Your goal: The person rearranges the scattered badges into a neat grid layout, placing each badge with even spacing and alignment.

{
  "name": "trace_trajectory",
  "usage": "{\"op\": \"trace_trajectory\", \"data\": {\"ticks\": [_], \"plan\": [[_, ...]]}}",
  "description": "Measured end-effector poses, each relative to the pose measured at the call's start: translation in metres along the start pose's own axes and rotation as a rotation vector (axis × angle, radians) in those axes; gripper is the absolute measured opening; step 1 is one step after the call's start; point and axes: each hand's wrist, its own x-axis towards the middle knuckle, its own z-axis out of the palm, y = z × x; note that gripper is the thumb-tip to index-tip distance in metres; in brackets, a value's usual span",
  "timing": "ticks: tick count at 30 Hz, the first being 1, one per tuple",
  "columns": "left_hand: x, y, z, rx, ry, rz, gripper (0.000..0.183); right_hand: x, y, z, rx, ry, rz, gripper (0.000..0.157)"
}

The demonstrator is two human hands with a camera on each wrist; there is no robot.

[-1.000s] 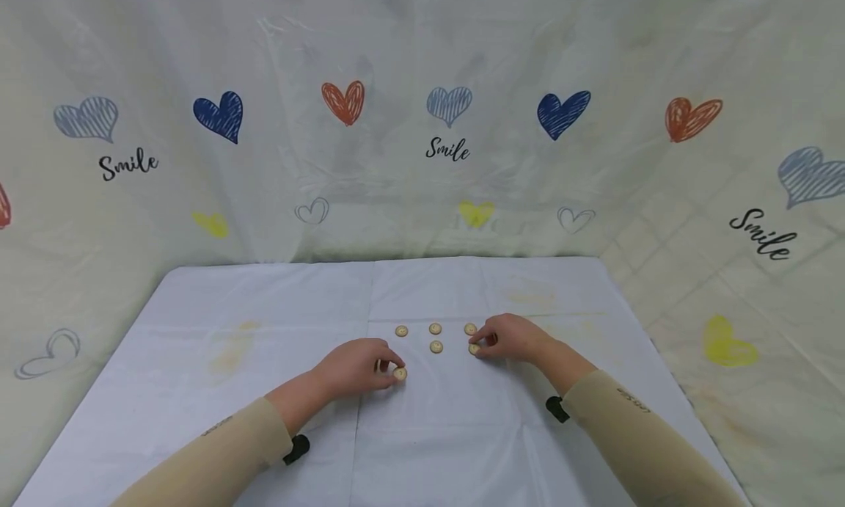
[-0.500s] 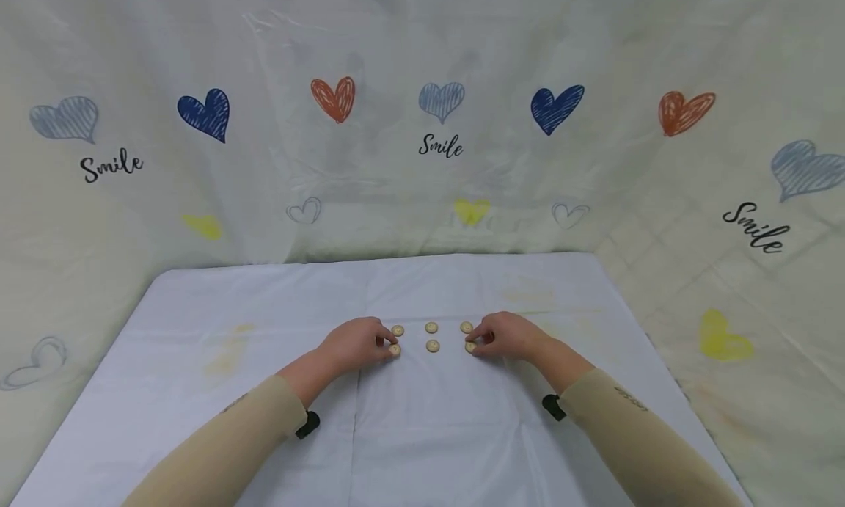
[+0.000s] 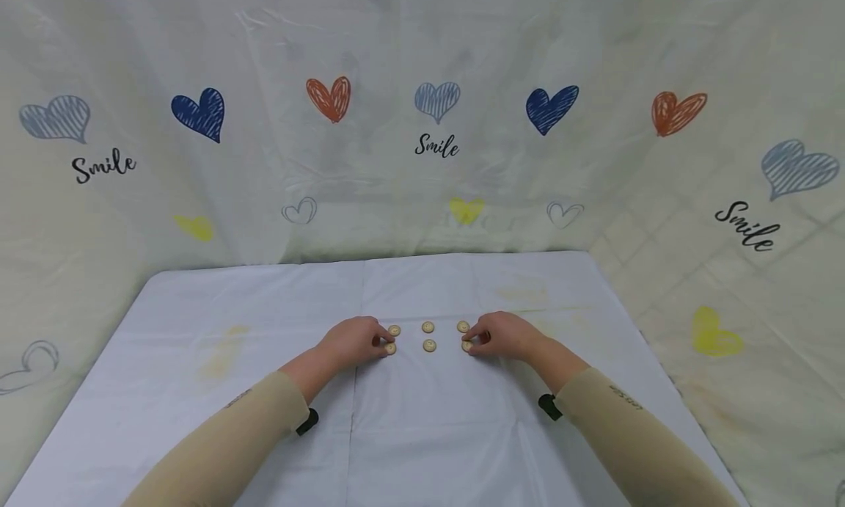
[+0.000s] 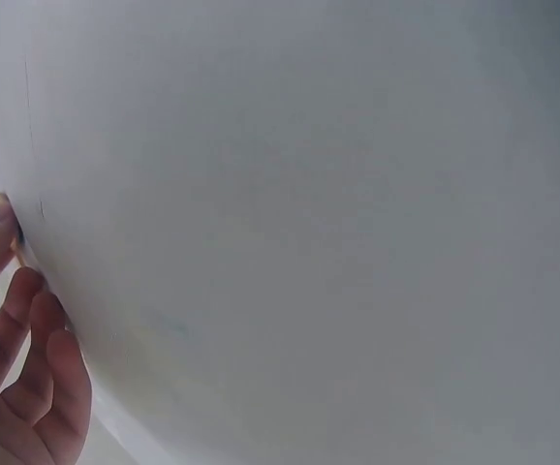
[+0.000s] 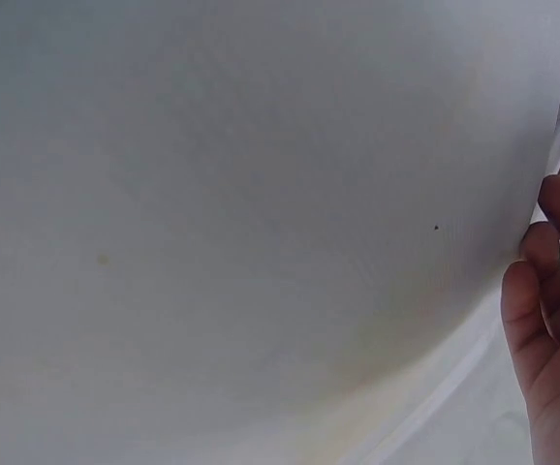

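Note:
Small round beige wooden discs, each with a rim and a faint mark in the middle, form two rows of three in the head view. My left hand point(image 3: 354, 340) pinches the front-left disc point(image 3: 391, 348) between thumb and fingers, at the table surface. At the other end of that row, my right hand point(image 3: 510, 336) pinches the front-right disc point(image 3: 467, 345), partly hidden by the fingertips. Between them lies the front-middle disc point(image 3: 430, 345). Behind are the back-left disc point(image 3: 394, 331), the back-middle disc point(image 3: 428, 327) and the back-right disc point(image 3: 463, 326). Both wrist views catch the fingers only at the edge.
A white cloth point(image 3: 422, 448) with creases and yellowish stains covers the table. Behind and beside it hangs a pale sheet point(image 3: 383, 169) printed with hearts and the word "Smile". A dark wrist camera point(image 3: 307, 422) sits under the left cuff, another dark camera point(image 3: 550, 406) under the right.
My left hand has carried its disc away from me, into the front row's left end, and still pinches it. The right hand has stayed on its disc. The head view has shifted slightly.

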Motion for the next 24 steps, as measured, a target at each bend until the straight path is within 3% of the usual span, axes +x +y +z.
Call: {"op": "trace_trajectory", "data": {"ticks": [9,15,20,24], "plan": [[-0.001,0.001,-0.004,-0.025,0.027,-0.044,0.026,0.002,0.002,-0.003,0.059,0.008,0.038,0.030],[-0.008,0.008,-0.008,-0.056,0.059,-0.085,0.034,-0.010,0.010,0.000,0.111,0.074,0.073,0.042],[-0.034,0.015,-0.008,-0.025,0.089,-0.017,0.043,-0.034,0.006,0.007,0.070,0.161,0.049,0.050],[-0.058,0.014,-0.006,0.079,0.105,0.082,0.052,-0.057,-0.002,0.013,-0.033,0.214,-0.011,0.063]]}}
